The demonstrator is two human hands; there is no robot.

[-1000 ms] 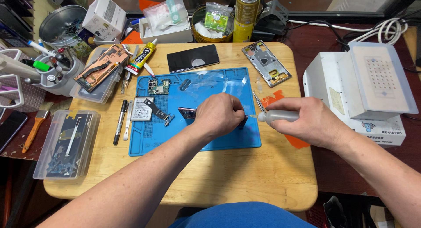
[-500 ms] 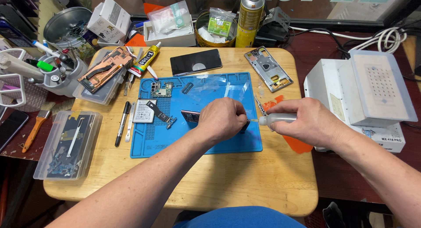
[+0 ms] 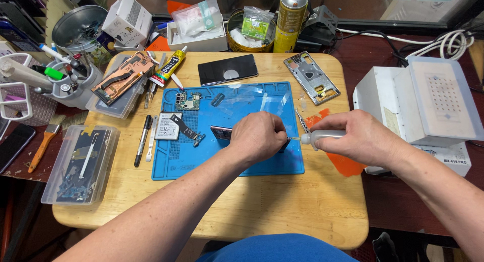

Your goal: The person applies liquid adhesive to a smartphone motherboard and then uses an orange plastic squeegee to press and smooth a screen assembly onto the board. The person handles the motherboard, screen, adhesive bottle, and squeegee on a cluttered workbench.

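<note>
head view: left hand (image 3: 258,137) fingers press a small part; right hand (image 3: 353,139) fingers grasp a white bottle (image 3: 322,137).

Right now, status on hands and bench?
Left hand pinning small part on blue mat. Right hand gripping white squeeze bottle, nozzle at part. Nothing blocking.

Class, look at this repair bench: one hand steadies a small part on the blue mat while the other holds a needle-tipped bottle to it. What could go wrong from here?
1. The left hand covers the small part, so the needle-tipped bottle in the right hand might prick a finger or drip unseen.
2. Loose pieces, like the circuit board, lie nearby on the blue mat; a forearm could sweep them away.
</note>
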